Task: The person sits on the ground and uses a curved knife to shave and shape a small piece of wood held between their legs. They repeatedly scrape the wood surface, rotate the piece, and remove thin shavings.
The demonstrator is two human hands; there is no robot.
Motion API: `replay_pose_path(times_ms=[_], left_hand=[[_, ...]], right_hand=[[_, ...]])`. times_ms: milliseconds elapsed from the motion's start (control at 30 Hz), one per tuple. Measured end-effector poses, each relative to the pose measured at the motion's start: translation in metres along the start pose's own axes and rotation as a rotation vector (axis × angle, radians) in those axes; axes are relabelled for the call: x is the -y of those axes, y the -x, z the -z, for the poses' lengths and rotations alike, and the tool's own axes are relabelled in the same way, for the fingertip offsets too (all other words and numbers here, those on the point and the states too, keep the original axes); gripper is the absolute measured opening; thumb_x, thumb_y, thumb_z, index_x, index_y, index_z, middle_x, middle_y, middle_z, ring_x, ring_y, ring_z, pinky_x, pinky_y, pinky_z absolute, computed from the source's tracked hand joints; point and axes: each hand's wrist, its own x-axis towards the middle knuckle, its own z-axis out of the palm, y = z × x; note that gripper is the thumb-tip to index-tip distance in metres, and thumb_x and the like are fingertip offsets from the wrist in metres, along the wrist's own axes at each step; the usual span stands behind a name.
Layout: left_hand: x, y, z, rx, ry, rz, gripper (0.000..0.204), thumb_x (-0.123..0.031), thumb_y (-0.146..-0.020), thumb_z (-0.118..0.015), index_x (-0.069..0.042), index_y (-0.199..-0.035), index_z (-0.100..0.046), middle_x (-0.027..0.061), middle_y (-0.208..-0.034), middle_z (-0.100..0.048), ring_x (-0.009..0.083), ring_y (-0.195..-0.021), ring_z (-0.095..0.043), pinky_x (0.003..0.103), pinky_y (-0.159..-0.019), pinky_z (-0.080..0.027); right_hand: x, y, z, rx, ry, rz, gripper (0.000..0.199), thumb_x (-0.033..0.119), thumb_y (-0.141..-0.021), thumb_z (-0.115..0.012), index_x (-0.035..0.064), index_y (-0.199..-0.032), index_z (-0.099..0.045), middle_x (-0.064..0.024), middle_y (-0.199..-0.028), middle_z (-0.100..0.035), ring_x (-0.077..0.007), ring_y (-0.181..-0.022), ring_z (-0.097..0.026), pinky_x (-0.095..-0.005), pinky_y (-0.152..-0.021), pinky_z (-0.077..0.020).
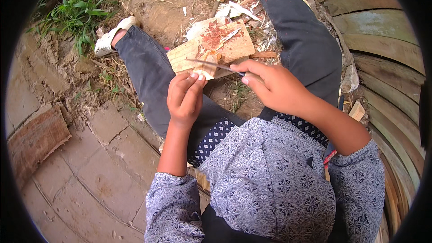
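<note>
At the centre of the frame, a small wood piece [204, 65] is pinched in the left hand [184, 99] over a wooden board [234, 47], so the knife [216, 65] gripped by the right hand [274, 87] can be drawn across it.

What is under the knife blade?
Under the knife is a small pale wood piece pinched by the left hand, and below that a flat wooden board with reddish shavings. The ground beneath the board is covered.

An outdoor yard worksite; bare dirt [157, 4], grass [78, 15], paving slabs [103, 171], stacked wooden planks [382, 40].
</note>
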Motion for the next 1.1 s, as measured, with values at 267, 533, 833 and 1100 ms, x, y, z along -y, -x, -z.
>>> replay_pose_path(times_ms=[267,533,833,1100], left_hand=[[-0.005,-0.003,0.0,0.037,0.03,-0.042,0.026,0.01,-0.071,-0.084,-0.002,-0.092,-0.073,0.0094,-0.092,-0.067,0.0291,-0.085,-0.07,0.038,-0.073,-0.058],[-0.004,-0.008,0.0,0.032,0.03,-0.051,0.027,0.01,-0.07,-0.084,-0.001,-0.092,-0.073,0.0099,-0.092,-0.067,0.0293,-0.085,-0.07,0.038,-0.073,-0.058],[-0.002,0.001,-0.002,-0.012,0.006,-0.031,0.024,0.005,-0.072,-0.085,-0.002,-0.092,-0.074,0.0086,-0.092,-0.067,0.0286,-0.083,-0.069,0.037,-0.068,-0.057],[-0.01,0.006,0.002,0.037,0.043,0.025,0.026,0.011,-0.072,-0.083,-0.002,-0.091,-0.07,0.0101,-0.094,-0.065,0.0287,-0.087,-0.068,0.037,-0.075,-0.057]], right_hand=[[-0.046,-0.031,-0.014,-0.079,0.197,0.205,0.027,0.021,-0.1,-0.06,0.0143,-0.125,-0.064,-0.0174,-0.086,-0.072,-0.0381,-0.081,-0.071,-0.048,-0.072,-0.054],[-0.065,-0.059,-0.013,-0.028,0.219,-0.018,0.028,0.022,-0.1,-0.059,0.0132,-0.126,-0.064,-0.0173,-0.099,-0.074,-0.0371,-0.093,-0.071,-0.0462,-0.081,-0.0545],[-0.047,-0.029,-0.014,0.023,0.165,0.021,0.029,0.022,-0.101,-0.058,0.0144,-0.129,-0.061,-0.0189,-0.093,-0.072,-0.0383,-0.089,-0.071,-0.0471,-0.079,-0.0533],[-0.086,-0.065,-0.016,0.019,0.262,-0.068,0.03,0.022,-0.103,-0.055,0.0142,-0.131,-0.061,-0.0178,-0.1,-0.073,-0.0361,-0.095,-0.071,-0.0454,-0.084,-0.0537]])
